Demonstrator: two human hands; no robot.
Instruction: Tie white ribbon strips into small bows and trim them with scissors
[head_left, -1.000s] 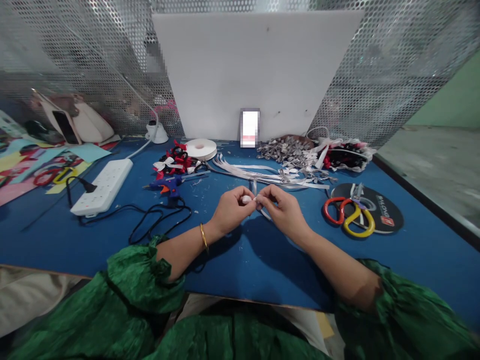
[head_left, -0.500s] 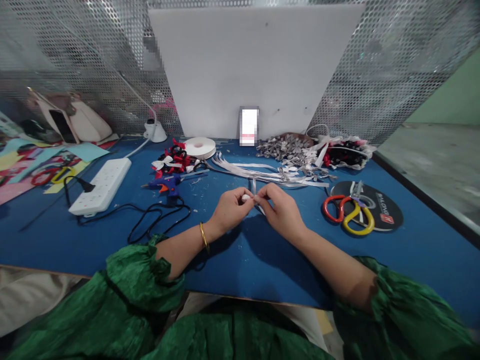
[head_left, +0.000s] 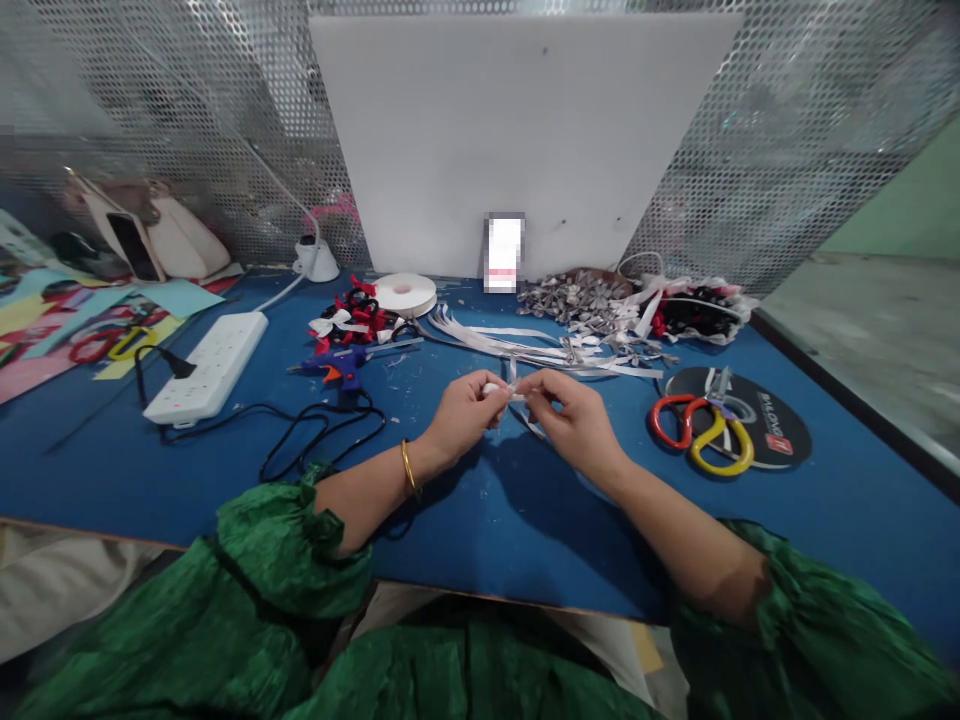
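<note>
"How does the white ribbon [head_left: 514, 372] look?"
"It is narrow and folded, with loose tails, above the bench [head_left: 480, 530]."
"Left hand [head_left: 466, 412], right hand [head_left: 567, 412]: how is their grip?"
"Both pinch it by fingertips."

White ribbon [head_left: 513, 370], blue table [head_left: 487, 545], green sleeves [head_left: 292, 550]

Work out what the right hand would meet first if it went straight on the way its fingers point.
Past the ribbon it pinches, the right hand would probably meet the left hand, just ahead; exact depth is unclear.
</note>
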